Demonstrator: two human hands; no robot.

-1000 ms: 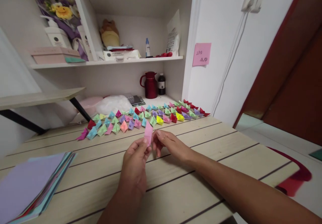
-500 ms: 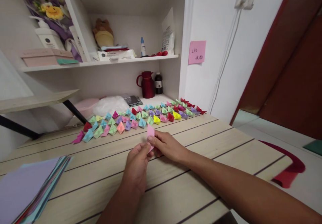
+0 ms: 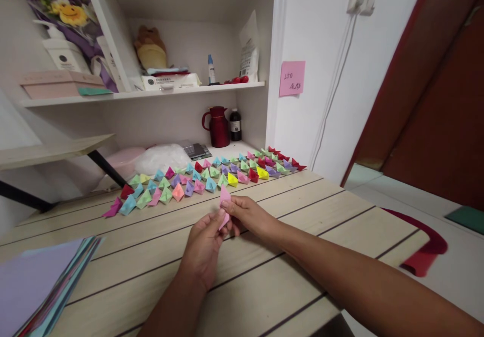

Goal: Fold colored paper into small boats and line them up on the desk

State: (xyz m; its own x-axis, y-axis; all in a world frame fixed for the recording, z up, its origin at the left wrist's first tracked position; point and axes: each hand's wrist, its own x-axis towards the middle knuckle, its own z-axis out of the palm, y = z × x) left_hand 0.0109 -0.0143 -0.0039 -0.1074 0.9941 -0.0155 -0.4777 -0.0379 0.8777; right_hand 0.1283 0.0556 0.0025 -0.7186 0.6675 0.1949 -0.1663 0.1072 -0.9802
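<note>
A small folded piece of pink paper (image 3: 225, 195) is pinched between my two hands above the middle of the table. My left hand (image 3: 206, 236) grips its lower end, thumb on top. From the right, my right hand (image 3: 247, 213) holds the same paper, its thumb pressed on the near face. The paper's lower part is partly covered by my fingers. Just beyond my hands, several rows of small folded paper boats (image 3: 177, 191) in many colours stand across the back of the table.
A stack of coloured paper sheets (image 3: 41, 281) lies at the table's front left. Behind the boats are a clear plastic bag (image 3: 162, 159), a red jug (image 3: 219, 127) and a dark bottle (image 3: 235, 125). A small raised shelf (image 3: 56, 150) with black legs stands at left. A red stool (image 3: 427, 246) is beyond the right edge.
The top of the pink paper now looks more pointed, and its lower end shows more between my fingers. Both hands keep hold of it. The view has shifted slightly to the right.
</note>
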